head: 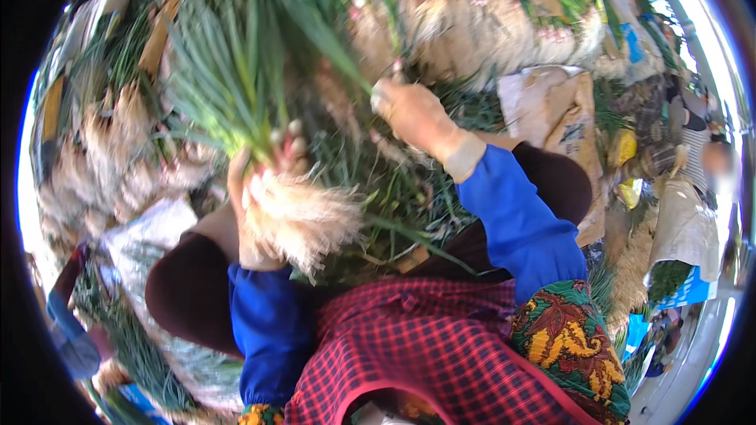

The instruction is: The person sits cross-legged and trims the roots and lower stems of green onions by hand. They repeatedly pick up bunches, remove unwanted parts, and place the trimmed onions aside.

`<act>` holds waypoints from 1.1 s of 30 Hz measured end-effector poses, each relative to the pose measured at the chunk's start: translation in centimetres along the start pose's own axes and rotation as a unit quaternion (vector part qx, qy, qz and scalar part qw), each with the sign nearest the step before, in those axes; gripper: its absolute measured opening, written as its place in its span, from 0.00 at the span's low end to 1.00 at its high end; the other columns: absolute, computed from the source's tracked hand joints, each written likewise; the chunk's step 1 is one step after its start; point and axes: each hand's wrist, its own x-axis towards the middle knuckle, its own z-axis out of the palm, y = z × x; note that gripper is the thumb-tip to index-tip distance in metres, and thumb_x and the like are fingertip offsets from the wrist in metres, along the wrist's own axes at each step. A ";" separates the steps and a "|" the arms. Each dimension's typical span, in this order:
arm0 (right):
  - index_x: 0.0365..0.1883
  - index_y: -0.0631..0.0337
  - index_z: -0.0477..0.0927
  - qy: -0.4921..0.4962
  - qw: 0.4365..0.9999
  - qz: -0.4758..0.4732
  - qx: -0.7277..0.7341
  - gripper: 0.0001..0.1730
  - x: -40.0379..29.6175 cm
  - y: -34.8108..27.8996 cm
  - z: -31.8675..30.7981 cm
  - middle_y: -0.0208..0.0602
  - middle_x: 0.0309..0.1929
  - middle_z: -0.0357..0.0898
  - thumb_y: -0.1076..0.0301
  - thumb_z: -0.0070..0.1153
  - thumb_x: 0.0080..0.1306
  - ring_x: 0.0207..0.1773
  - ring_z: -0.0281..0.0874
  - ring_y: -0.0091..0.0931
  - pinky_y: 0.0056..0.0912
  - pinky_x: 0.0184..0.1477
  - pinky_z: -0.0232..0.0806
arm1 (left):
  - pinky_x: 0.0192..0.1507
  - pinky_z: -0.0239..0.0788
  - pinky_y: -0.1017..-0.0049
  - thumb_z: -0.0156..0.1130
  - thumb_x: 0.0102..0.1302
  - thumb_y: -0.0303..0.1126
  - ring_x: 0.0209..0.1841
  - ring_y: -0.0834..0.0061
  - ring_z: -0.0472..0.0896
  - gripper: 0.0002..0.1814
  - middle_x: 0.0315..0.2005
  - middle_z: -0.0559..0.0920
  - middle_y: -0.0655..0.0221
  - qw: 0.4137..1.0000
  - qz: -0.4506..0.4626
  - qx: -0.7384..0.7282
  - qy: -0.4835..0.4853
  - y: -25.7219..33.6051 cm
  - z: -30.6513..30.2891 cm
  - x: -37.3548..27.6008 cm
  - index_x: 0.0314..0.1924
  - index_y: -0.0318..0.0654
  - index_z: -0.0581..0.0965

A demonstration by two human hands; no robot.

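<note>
My left hand (237, 200) is wrapped around the base of a thick bunch of spring onions (236, 94). Its green leaves fan up and away from me, and the pale stringy roots (301, 218) hang toward my lap. Small whitish-pink bulbs show beside the grip. To the right, my right hand (416, 115) is closed at the lower end of a long green spring onion stalk (336, 50). That stalk is blurred, and my fingertips are partly hidden. Loose green leaves and trimmings (407, 195) lie on the ground between my knees.
Rooted spring onion bundles (472, 29) are piled ahead, with more bundles (124, 124) at the left. A tan woven sack (549, 100) lies by my right knee, and plastic sheeting (153, 236) by my left. Other people (77, 330) are at the edges. A red checked apron (407, 342) covers my lap.
</note>
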 end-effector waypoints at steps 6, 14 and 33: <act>0.46 0.53 0.77 0.209 0.972 -0.062 0.091 0.10 0.1 -1.1 -16.2 0.31 0.26 0.81 0.66 0.46 0.70 0.20 0.69 0.20 0.23 0.22 0.62 | 0.38 0.72 0.76 0.54 0.65 0.42 0.43 0.70 0.74 0.24 0.59 0.68 0.55 0.998 -0.034 -0.008 -0.044 0.2 -2.3 1.4 0.54 0.30 0.70; 0.50 0.63 0.76 0.355 0.924 0.041 -0.136 0.16 14.2 15.9 -25.0 0.42 0.31 0.79 0.64 0.48 0.69 0.26 0.72 0.26 0.30 0.31 0.68 | 0.35 0.69 0.76 0.55 0.64 0.45 0.41 0.71 0.74 0.30 0.58 0.70 0.57 1.000 -0.027 -0.009 0.013 -0.7 -1.3 1.7 0.59 0.33 0.66; 0.31 0.64 0.77 -0.079 0.975 0.117 0.173 0.18 5.1 -7.3 5.3 0.49 0.30 0.80 0.54 0.53 0.62 0.37 0.80 0.39 0.39 0.41 0.70 | 0.41 0.76 0.66 0.57 0.58 0.38 0.37 0.61 0.81 0.22 0.37 0.81 0.51 0.977 -0.063 0.163 0.123 -0.2 -3.8 1.4 0.45 0.25 0.77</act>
